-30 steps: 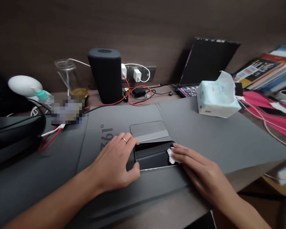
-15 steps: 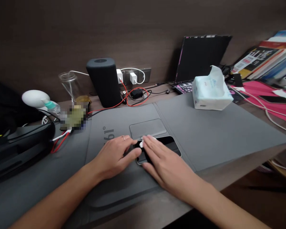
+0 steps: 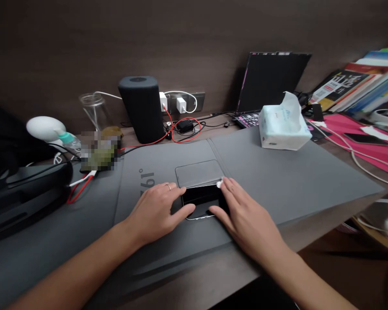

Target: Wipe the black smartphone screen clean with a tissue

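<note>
Beneath the left hand (image 3: 155,209) and right hand (image 3: 247,211), a gray mat (image 3: 294,183) on a wooden desk (image 3: 220,269); beyond both, a black speaker (image 3: 140,112) and an open laptop (image 3: 274,82). Nearer than the right fingertips, the desk's front edge; right of them, a broad stretch of mat. Between the hands, on the mat, a smartphone (image 3: 198,198): glossy black screen, thin pale rim. At its left end, left thumb and index finger widely parted; at its far right corner, right fingertips against a white wad (image 3: 219,184), thumb well apart; firmness impossible to tell.
</note>
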Motion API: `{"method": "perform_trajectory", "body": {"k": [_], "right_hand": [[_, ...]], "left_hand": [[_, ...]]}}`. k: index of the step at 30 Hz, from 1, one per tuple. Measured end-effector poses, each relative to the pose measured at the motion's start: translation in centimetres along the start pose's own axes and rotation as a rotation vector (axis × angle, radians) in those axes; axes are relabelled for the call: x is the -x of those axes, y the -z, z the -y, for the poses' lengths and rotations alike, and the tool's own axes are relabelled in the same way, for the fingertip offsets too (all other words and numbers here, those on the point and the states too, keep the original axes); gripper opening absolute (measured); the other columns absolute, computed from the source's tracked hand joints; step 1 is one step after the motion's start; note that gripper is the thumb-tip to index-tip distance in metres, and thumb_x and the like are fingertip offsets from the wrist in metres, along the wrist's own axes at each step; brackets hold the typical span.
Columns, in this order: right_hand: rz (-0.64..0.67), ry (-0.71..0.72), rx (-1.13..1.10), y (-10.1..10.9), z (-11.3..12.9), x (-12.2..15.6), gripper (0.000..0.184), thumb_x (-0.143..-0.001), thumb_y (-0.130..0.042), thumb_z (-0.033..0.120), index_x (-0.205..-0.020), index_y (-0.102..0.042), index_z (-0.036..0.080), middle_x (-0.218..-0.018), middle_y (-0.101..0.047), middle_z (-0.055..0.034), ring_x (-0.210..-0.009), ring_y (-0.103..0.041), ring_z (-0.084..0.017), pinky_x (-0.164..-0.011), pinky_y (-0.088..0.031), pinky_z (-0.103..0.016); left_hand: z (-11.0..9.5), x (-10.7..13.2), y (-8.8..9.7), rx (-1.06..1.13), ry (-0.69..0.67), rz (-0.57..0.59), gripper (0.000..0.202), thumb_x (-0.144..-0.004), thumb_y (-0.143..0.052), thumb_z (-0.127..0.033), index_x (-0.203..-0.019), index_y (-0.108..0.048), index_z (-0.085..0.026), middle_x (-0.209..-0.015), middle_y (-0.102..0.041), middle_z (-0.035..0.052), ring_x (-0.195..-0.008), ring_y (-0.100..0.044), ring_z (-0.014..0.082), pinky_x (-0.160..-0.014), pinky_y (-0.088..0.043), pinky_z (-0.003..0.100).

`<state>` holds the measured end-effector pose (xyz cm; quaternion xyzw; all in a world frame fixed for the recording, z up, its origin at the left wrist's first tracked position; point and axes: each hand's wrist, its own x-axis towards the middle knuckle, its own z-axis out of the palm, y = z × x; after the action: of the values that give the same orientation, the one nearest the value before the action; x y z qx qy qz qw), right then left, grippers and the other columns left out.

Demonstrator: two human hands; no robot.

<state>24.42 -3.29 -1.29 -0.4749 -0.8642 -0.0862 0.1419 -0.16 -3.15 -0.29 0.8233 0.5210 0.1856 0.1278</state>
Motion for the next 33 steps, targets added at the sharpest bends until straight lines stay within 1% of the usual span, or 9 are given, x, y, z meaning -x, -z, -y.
{"method": "perform_trajectory", "body": {"k": [4, 7, 12, 16, 20, 23, 25, 29, 33], "right_hand": [[-0.001, 0.078, -0.064, -0.7, 4.9, -1.9, 0.072, -0.095, -0.047, 0.056, -0.132, -0.055, -0.005, -0.139, -0.053, -0.0290, -0.132, -0.050, -0.037, -0.108, -0.046, -0.048], [0.012, 0.170, -0.117, -0.4, 6.5, -2.1, 0.070, -0.095, -0.050, 0.054, -0.133, -0.054, -0.004, -0.140, -0.053, -0.0274, -0.134, -0.048, -0.035, -0.112, -0.042, -0.046], [0.033, 0.202, -0.113, 1.0, 2.2, 0.8, 0.056, -0.099, -0.047, 0.041, -0.133, -0.055, -0.002, -0.141, -0.054, -0.0242, -0.134, -0.048, -0.032, -0.110, -0.045, -0.045], [0.012, 0.036, -0.044, 1.2, -0.6, 1.6, 0.068, -0.095, -0.047, 0.055, -0.135, -0.054, 0.000, -0.141, -0.053, -0.0256, -0.133, -0.050, -0.036, -0.104, -0.050, -0.052], [0.003, 0.010, -0.090, 0.4, 2.7, -0.6, 0.093, -0.085, -0.050, 0.072, -0.134, -0.053, -0.008, -0.140, -0.051, -0.0319, -0.133, -0.047, -0.042, -0.105, -0.047, -0.054], [0.025, 0.086, -0.192, 0.2, 6.0, -1.7, 0.098, -0.082, -0.051, 0.076, -0.137, -0.050, -0.006, -0.144, -0.047, -0.0312, -0.137, -0.043, -0.040, -0.111, -0.042, -0.052], [0.043, 0.143, -0.233, 0.4, 6.7, -1.3, 0.099, -0.081, -0.053, 0.075, -0.139, -0.049, -0.005, -0.145, -0.047, -0.0295, -0.138, -0.042, -0.038, -0.112, -0.041, -0.050], [0.061, 0.183, -0.165, 1.1, 3.5, 1.1, 0.085, -0.086, -0.055, 0.066, -0.137, -0.052, -0.002, -0.143, -0.051, -0.0274, -0.135, -0.046, -0.037, -0.108, -0.046, -0.049], [-0.011, 0.058, -0.037, 1.2, -0.1, 1.4, 0.074, -0.093, -0.048, 0.060, -0.137, -0.052, 0.001, -0.139, -0.054, -0.0282, -0.131, -0.051, -0.038, -0.100, -0.051, -0.054]], "left_hand": [[0.1, 0.1, 0.2, 0.040, -0.024, 0.049, 0.043, -0.103, -0.028, -0.035, -0.103, -0.069, -0.020, -0.085, -0.067, 0.0052, -0.082, -0.064, 0.0212, -0.074, -0.047, 0.033], [0.5, 0.3, 0.2, 0.023, -0.053, 0.074, 0.048, -0.104, -0.024, -0.032, -0.096, -0.069, -0.020, -0.086, -0.068, 0.0057, -0.082, -0.064, 0.0213, -0.075, -0.047, 0.034], [0.4, 0.3, 0.3, 0.003, -0.030, 0.071, 0.046, -0.103, -0.025, -0.033, -0.099, -0.070, -0.019, -0.086, -0.069, 0.0062, -0.084, -0.064, 0.0220, -0.074, -0.045, 0.034], [-0.4, 0.1, 0.7, -0.017, 0.059, 0.089, 0.050, -0.104, -0.026, -0.038, -0.083, -0.068, -0.020, -0.074, -0.065, 0.0035, -0.073, -0.063, 0.0208, -0.064, -0.039, 0.032], [-0.7, 0.2, 0.8, -0.015, 0.111, 0.067, 0.052, -0.103, -0.027, -0.039, -0.076, -0.066, -0.020, -0.072, -0.066, 0.0036, -0.072, -0.063, 0.0209, -0.063, -0.037, 0.032], [-0.4, 0.4, 0.7, 0.039, 0.099, 0.071, 0.054, -0.103, -0.023, -0.037, -0.079, -0.067, -0.019, -0.081, -0.071, 0.0060, -0.080, -0.065, 0.0220, -0.069, -0.040, 0.032], [-0.3, 0.4, 0.6, 0.050, 0.093, 0.076, 0.054, -0.103, -0.022, -0.037, -0.079, -0.068, -0.019, -0.083, -0.071, 0.0063, -0.082, -0.066, 0.0223, -0.070, -0.040, 0.032], [-0.6, 0.3, 0.5, 0.026, 0.088, 0.064, 0.050, -0.103, -0.028, -0.037, -0.076, -0.067, -0.021, -0.075, -0.068, 0.0039, -0.073, -0.064, 0.0206, -0.064, -0.037, 0.030], [-0.9, 0.0, 0.5, 0.034, 0.124, 0.028, 0.051, -0.102, -0.032, -0.036, -0.064, -0.063, -0.020, -0.063, -0.061, 0.0016, -0.063, -0.060, 0.0174, -0.061, -0.034, 0.029]]}}
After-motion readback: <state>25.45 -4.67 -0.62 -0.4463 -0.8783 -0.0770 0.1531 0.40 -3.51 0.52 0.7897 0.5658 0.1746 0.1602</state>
